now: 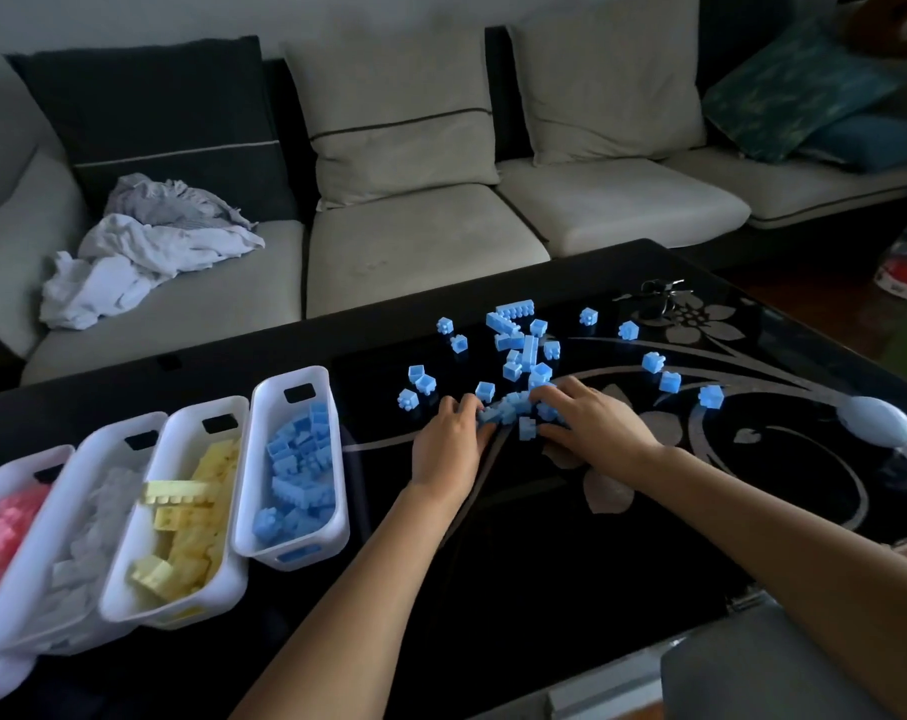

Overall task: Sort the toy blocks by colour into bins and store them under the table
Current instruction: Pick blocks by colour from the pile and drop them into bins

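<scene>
- Blue blocks: loose scatter on the black glass table, middle to far right. A tight heap of them lies between the two hands.
- Left hand: palm down, fingers curled against the heap's left side, gripping blocks.
- Right hand: fingers curled over the heap's right side, blocks held under them.
- Four white bins in a row, near left:
  - blue bin, part filled, just left of the left hand
  - yellow bin
  - white-block bin
  - pink bin, blurred
- Sofa: beyond the table, crumpled clothes on its left seat.
- Keys: table's far edge.
</scene>
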A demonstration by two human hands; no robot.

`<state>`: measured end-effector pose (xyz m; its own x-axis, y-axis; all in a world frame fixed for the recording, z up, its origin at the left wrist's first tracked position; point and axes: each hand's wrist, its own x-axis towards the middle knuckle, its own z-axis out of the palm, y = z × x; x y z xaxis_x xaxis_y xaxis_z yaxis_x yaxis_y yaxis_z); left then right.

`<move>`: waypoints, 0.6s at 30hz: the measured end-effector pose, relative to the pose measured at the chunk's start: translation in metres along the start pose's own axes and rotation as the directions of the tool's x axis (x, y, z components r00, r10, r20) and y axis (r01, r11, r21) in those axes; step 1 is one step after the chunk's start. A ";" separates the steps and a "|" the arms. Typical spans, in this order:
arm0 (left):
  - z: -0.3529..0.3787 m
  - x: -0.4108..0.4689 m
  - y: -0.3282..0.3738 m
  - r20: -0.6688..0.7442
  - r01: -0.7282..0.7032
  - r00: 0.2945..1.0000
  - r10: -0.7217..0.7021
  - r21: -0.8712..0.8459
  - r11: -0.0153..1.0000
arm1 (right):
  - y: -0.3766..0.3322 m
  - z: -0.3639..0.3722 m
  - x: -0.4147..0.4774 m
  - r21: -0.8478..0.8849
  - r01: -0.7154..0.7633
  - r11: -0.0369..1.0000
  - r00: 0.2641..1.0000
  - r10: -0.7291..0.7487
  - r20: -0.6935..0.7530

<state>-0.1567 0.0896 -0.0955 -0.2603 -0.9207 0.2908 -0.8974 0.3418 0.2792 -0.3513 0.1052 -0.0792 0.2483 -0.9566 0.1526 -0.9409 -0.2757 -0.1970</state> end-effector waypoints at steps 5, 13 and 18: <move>-0.010 -0.007 -0.005 0.066 -0.011 0.998 0.010 0.012 1.000 | -0.009 0.005 0.001 0.010 0.036 0.999 0.998 -0.035 -0.042; -0.085 -0.018 -0.009 -0.101 -0.001 0.995 -0.012 -0.127 0.992 | -0.016 -0.002 0.016 0.129 -0.128 0.983 0.992 0.126 0.023; -0.132 -0.038 -0.052 -0.165 0.147 0.973 -0.163 -0.105 0.984 | -0.016 -0.003 0.020 0.203 -0.154 0.967 0.988 0.154 0.014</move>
<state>-0.0531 0.1312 -0.0002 -0.0479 -0.9202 0.3885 -0.8834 0.2205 0.4135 -0.3325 0.0911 -0.0707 0.1037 -0.9889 0.1065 -0.9014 -0.1387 -0.4103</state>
